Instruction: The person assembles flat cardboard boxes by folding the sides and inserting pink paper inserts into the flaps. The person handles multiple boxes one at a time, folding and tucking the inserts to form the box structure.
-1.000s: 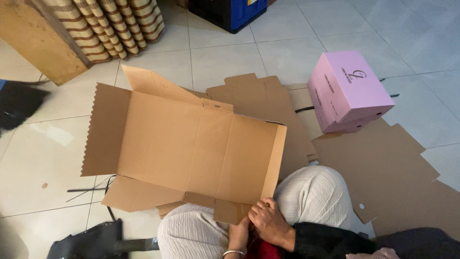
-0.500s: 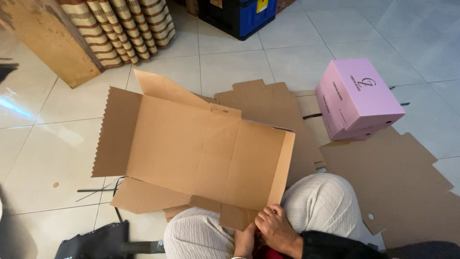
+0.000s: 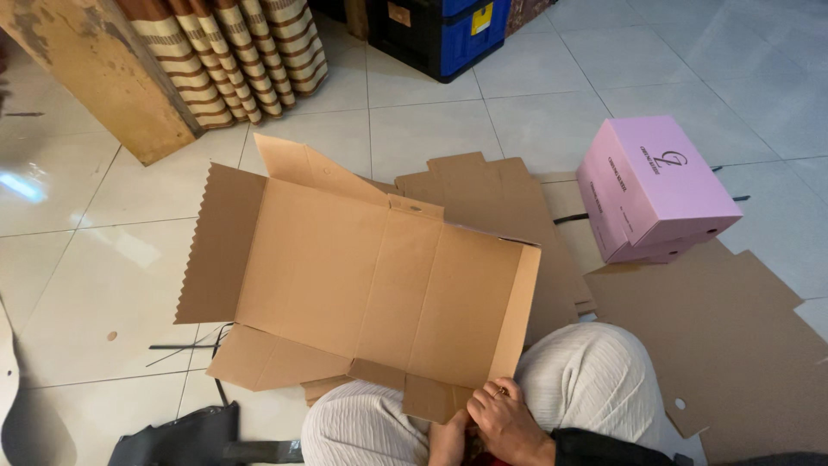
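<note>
A large flat brown cardboard box blank lies unfolded on the tiled floor and over my lap, with some flaps tilted up. My right hand grips its near edge by a small flap at the bottom. My left hand is right beside it, mostly hidden under that flap and pressed against the cardboard. My knees in pale ribbed trousers show beneath the blank.
More flat cardboard blanks lie to the right and behind. A closed pink box rests on them at right. A wooden board, striped fabric and a blue-black crate stand at the back. A dark bag lies near left.
The view has tilted and shifted slightly, so the blank sits higher and more central. Both hands stay at the blank's near edge, barely moved.
</note>
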